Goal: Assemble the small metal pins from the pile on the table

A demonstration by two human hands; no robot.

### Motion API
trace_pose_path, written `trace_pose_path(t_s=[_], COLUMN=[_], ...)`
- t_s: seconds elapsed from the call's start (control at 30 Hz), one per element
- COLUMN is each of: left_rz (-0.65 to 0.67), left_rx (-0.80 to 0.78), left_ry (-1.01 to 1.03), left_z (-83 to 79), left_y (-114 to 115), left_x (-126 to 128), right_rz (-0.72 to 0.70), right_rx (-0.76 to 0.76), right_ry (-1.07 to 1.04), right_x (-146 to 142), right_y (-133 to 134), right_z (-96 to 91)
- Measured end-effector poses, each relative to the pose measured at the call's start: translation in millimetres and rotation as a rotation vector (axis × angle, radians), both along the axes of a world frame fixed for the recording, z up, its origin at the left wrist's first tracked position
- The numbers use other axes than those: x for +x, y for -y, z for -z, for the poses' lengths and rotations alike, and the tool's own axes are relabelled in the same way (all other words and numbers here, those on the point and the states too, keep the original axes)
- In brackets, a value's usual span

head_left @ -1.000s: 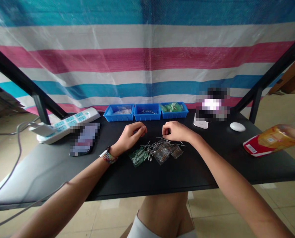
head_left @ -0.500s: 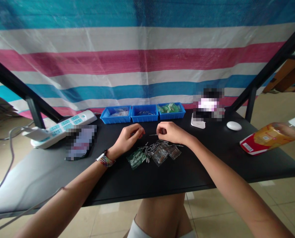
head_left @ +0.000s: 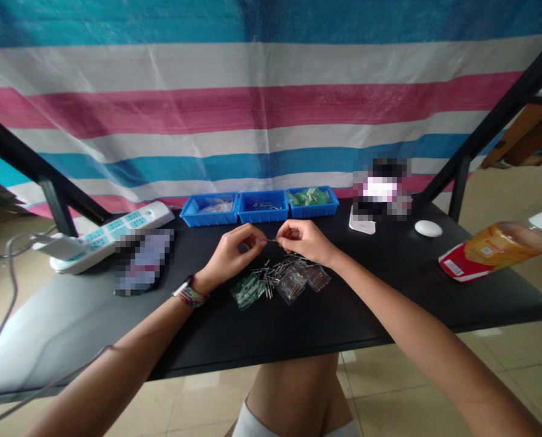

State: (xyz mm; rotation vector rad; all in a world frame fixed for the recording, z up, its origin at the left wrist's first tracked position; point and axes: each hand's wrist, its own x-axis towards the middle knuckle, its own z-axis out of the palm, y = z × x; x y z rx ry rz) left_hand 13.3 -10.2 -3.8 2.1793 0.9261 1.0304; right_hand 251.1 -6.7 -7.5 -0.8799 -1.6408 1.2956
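Striped plastic sheeting (head_left: 261, 109) hangs behind the black table (head_left: 325, 321). Floor (head_left: 198, 406): beige tiles. Brown wooden furniture (head_left: 532, 138) stands far right.

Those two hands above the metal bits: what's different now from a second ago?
The right hand has moved left, bringing a thin metal pin to the fingertips of the left hand; whether the left grips it is too small to tell. The gap between the hands has narrowed. The blue bins, small bags and bottle stayed put.

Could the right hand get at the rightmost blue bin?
Probably yes: the right hand is just in front of that blue bin, with nothing visible between them, though it seems to pinch a thin metal rod.
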Motion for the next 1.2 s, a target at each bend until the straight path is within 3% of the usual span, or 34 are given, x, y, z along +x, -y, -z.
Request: trace_pose_path(t_s=[0.17,0.3,0.53,0.97,1.2], left_rz=[-0.004,0.004,-0.028,-0.056,-0.052], left_rx=[0.034,0.044,-0.013,0.106,0.088], left_ry=[-0.037,-0.051,0.031,-0.034,-0.059], left_z=[-3.9,-4.8,0.5,-4.6,-4.4], left_y=[0.4,0.6,0.9,1.2,1.1], left_x=[0.4,0.4,0.2,1.8,-1.7], right_rz=[-0.018,0.043,0.085,0.08,0.176], right_rx=[-0.017,0.024,0.02,0.004,0.038], right_ry=[-0.073,-0.091,-0.089,-0.155,-0.148], right_x=[-1.5,-3.8,-5.7,-6.9,-5.9], right_y=[4.2,5.3,2.7,4.2,-3.9], right_z=[-3.9,-1.9,3.0,3.4,5.1])
